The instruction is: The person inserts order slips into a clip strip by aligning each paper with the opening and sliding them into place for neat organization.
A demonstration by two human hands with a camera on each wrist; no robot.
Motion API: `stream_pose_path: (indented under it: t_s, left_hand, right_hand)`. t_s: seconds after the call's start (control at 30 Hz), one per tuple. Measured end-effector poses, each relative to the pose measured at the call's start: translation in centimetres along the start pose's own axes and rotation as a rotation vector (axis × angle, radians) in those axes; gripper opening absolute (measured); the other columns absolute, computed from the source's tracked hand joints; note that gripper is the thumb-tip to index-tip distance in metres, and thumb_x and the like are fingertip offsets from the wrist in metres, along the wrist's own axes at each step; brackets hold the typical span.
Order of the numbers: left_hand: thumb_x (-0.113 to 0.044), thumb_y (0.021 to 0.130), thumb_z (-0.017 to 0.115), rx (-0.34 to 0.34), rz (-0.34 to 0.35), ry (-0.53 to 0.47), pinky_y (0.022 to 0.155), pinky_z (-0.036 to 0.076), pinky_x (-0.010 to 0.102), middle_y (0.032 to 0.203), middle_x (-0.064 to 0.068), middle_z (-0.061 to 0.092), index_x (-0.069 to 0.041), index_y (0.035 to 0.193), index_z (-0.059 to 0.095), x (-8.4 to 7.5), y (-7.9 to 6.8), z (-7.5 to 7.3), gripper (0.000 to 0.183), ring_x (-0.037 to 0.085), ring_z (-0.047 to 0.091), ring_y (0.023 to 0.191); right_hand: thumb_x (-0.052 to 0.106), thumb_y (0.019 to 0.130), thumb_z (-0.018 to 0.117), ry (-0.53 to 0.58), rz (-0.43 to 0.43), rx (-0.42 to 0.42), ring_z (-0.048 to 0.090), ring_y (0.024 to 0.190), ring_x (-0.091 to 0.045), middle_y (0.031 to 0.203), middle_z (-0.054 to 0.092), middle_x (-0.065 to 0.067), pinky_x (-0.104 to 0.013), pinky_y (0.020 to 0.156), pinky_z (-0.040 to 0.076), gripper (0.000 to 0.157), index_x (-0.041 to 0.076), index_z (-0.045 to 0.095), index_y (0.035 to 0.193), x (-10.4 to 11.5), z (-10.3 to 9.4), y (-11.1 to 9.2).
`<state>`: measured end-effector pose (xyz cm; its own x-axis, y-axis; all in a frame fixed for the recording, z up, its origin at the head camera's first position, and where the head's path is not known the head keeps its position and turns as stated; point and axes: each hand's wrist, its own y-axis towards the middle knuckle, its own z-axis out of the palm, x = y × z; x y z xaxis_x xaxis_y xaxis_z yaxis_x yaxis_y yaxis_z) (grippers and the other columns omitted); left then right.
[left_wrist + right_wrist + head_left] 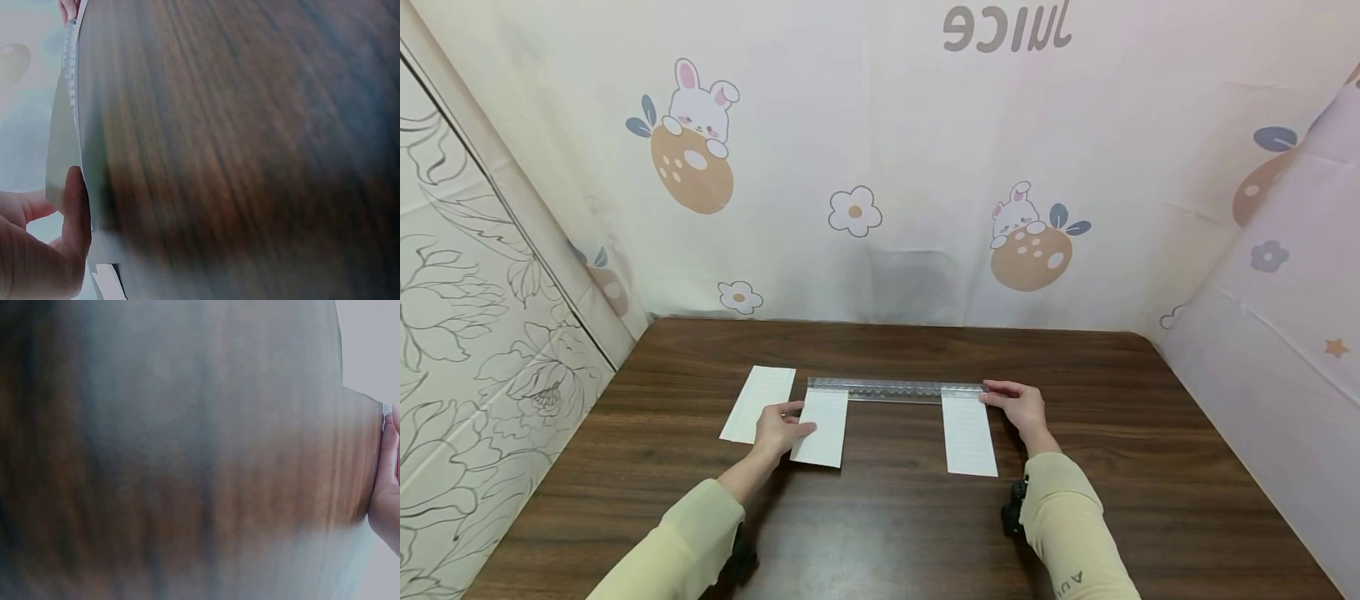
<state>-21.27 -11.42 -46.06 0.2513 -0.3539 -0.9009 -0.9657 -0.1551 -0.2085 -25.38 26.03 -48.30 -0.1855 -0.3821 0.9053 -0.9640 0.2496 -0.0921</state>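
Note:
My left hand (777, 432) pinches the left side of a white lined slip of paper (826, 429) between thumb and fingers. That slip's far end lies at the left end of a clear plastic ruler (895, 390), and its near edge casts a shadow on the table. In the left wrist view the slip (60, 134) stands away from the wood. My right hand (1021, 406) pinches the ruler's right end. A second lined slip (968, 433) hangs toward me from under that end of the ruler. Left of my left hand lies a third slip (763, 398), partly behind the fingers.
All this is on a dark brown wooden table (880, 525) with rounded far corners. Behind it hangs a pale curtain (917, 150) with rabbits and flowers, and a flower-patterned panel (482, 350) stands at the left. Dark wrist cameras (1013, 508) sit under both sleeves.

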Motion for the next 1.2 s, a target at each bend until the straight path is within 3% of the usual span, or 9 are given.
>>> stream_pose_path:
  t_s: [0.23,0.57,0.9,1.2]
  left_hand:
    - [0.003,0.071,0.069,0.008,-0.006,0.004,0.061,0.044,0.027,0.079,0.012,0.054,0.009,0.112,0.055,-0.11,0.09,0.10,0.044,0.017,0.051,0.069]
    - [0.000,0.073,0.069,0.017,-0.007,0.012,0.069,0.046,0.033,0.093,0.019,0.056,0.008,0.113,0.055,-0.39,0.05,0.42,0.043,0.023,0.053,0.078]
    - [-0.003,0.072,0.071,0.011,0.003,0.054,0.065,0.047,0.033,0.082,0.014,0.059,0.006,0.112,0.056,-0.30,0.40,0.70,0.043,0.021,0.056,0.070]
    - [-0.002,0.072,0.071,0.020,0.006,0.047,0.067,0.047,0.035,0.086,0.016,0.059,0.007,0.111,0.056,-0.48,0.34,0.95,0.043,0.022,0.056,0.074]
  right_hand:
    - [0.020,0.074,0.073,-0.011,-0.004,-0.004,0.051,0.105,-0.025,0.106,0.062,-0.011,-0.038,0.091,0.036,0.038,0.003,0.064,0.107,-0.11,0.05,0.14]
    - [0.018,0.074,0.072,-0.023,-0.013,-0.004,0.051,0.105,-0.026,0.107,0.061,-0.013,-0.038,0.091,0.037,0.037,0.003,0.064,0.107,-0.06,0.08,0.04]
    - [0.016,0.073,0.073,0.002,-0.004,-0.012,0.052,0.104,-0.026,0.104,0.063,-0.010,-0.038,0.092,0.036,0.036,0.002,0.065,0.105,0.31,0.11,-0.07]
    - [0.014,0.073,0.073,0.016,0.003,-0.002,0.052,0.104,-0.026,0.103,0.064,-0.009,-0.038,0.093,0.036,0.035,0.003,0.065,0.105,0.31,0.09,-0.21]
